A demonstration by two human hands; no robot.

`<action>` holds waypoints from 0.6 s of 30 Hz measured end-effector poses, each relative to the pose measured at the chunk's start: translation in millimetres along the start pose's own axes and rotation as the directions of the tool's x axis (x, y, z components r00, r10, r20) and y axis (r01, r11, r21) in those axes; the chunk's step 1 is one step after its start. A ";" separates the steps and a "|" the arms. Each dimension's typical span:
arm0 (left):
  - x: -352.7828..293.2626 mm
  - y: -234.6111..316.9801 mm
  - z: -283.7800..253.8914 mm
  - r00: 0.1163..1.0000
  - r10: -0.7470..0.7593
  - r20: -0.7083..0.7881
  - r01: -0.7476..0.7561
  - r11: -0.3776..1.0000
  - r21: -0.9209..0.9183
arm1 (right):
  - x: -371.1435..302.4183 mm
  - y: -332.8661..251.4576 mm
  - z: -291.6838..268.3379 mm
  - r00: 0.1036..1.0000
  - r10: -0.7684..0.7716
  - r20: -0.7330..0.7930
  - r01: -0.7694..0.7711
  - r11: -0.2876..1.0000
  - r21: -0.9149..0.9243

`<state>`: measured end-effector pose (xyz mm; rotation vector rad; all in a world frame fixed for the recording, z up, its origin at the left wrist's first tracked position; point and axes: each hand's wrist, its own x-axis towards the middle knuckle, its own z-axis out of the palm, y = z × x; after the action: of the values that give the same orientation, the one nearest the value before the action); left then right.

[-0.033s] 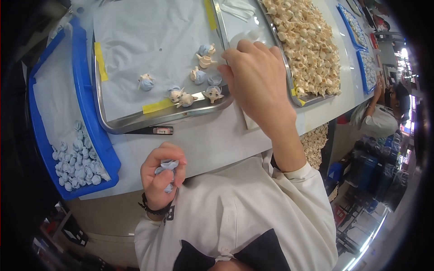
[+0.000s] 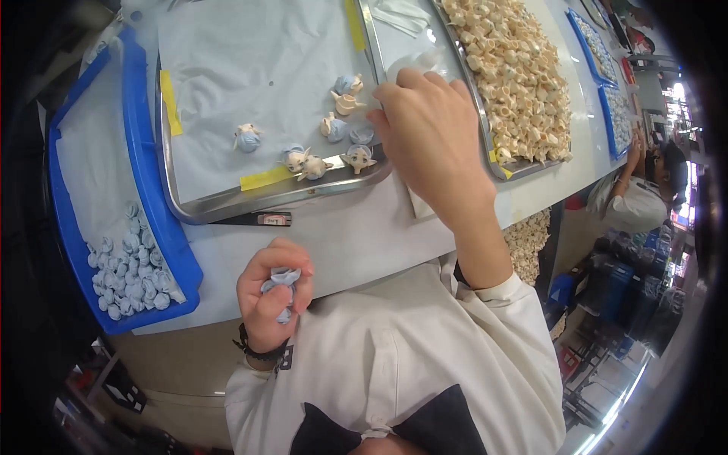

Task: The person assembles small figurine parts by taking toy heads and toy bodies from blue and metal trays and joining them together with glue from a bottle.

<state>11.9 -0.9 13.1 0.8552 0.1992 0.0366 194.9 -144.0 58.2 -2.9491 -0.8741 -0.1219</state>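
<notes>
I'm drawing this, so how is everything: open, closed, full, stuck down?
Left hand: curled shut around pale blue pieces
Right hand: bent; fingertips hidden, can't tell if holding
Blue bin: open, partly filled
Lined tray: open, few small heads inside
Right-side tray: heaped with cream pieces
Yellow tape: stuck down

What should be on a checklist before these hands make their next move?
1. Left hand has hold of the light-blue pieces: ok, fingers curled round them.
2. Right hand free: cannot tell, its back hides most of the fingers.
3. Cream parts in supply: ok, heaped at the right.
4. Blue bin stocked: ok, light-blue parts piled at its near end.
5. Metal tray bare of small heads: not ok, several lie in it.
</notes>
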 end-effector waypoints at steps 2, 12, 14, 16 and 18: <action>2.3 -3.4 -1.8 0.999 0.029 0.022 -0.028 0.998 -0.050 | 2.4 -1.2 9.2 1.000 -0.005 0.025 0.005 1.000 -0.004; 4.0 -2.7 2.8 0.998 0.007 0.058 -0.008 1.000 0.008 | 5.1 -4.0 25.1 0.998 -0.046 -0.043 0.047 0.999 0.022; 3.6 -2.2 6.5 1.000 -0.025 -0.009 0.025 0.999 0.027 | 1.9 -2.0 22.7 0.994 -0.038 -0.106 0.046 0.997 0.066; 4.4 -1.5 9.0 0.999 -0.026 -0.023 0.027 0.999 0.042 | -3.5 1.4 16.9 0.986 -0.029 -0.167 0.048 0.993 0.111; 5.3 -0.8 11.0 0.999 -0.027 -0.040 0.029 0.998 0.057 | -11.0 6.6 7.0 0.944 -0.018 -0.330 0.096 0.970 0.222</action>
<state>19.1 -9.1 18.7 0.9096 0.2496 0.0217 189.7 -154.8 50.0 -2.5819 -0.8573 -0.4605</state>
